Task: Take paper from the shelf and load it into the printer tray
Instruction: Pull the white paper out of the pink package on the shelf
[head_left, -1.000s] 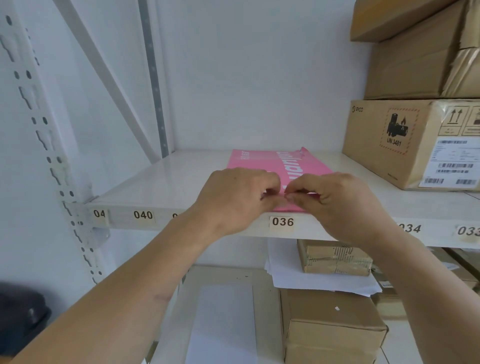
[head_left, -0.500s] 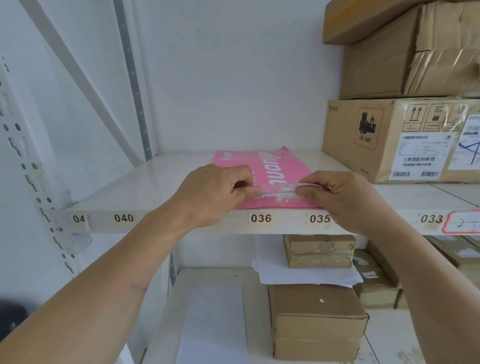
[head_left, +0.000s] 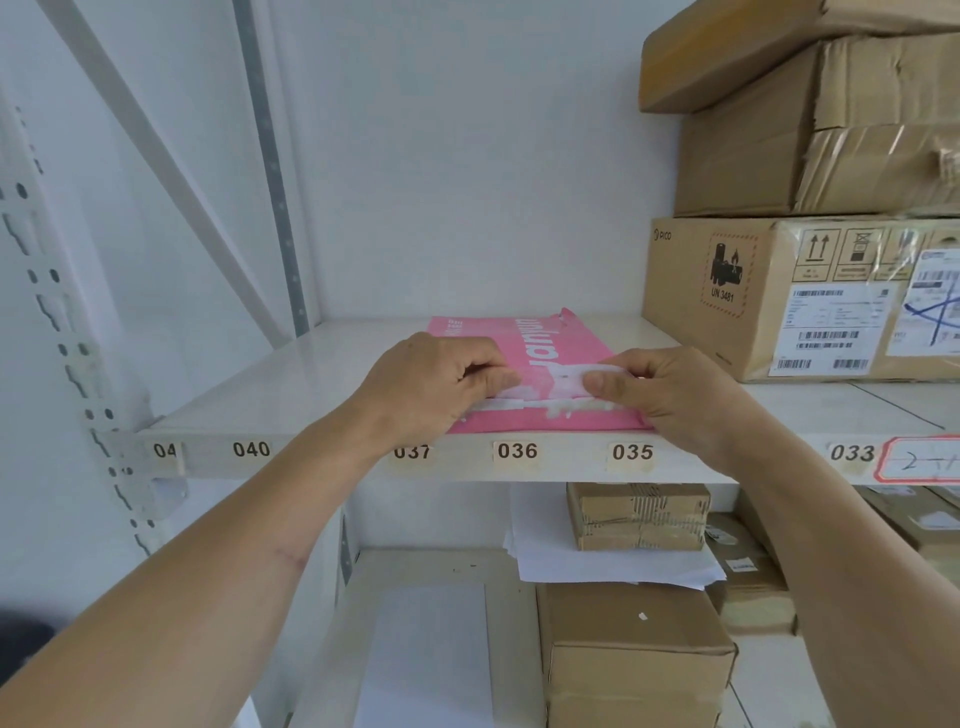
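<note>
- Left hand (head_left: 431, 387): I see the fingers curled under, thumb and forefinger pinched on the left end of a white torn strip (head_left: 558, 382) at the front of the package.
- Right hand (head_left: 675, 400): I note the thumb pressed against the curled fingers, nipping the right end of the same strip; the strip's middle stands slightly raised between the two hands.
- Pink paper package (head_left: 535, 343): lies flat on the white shelf (head_left: 291, 395), its front edge at the shelf lip above labels 036 and 035; white lettering runs across its top. Both hands rest on its front part.
- Shelf lip: I read numbered labels 040, 037, 036, 035, 033, and a red-bordered tag (head_left: 919, 460) at the far right.
- Labelled carton (head_left: 779, 296): stands on the same shelf, right of the package and apart from it; further cartons (head_left: 810, 124) are stacked upon it.
- Lower shelf: loose white sheets (head_left: 597, 566) beneath a small taped box (head_left: 639, 514); a larger brown box (head_left: 634, 654) in front.
</note>
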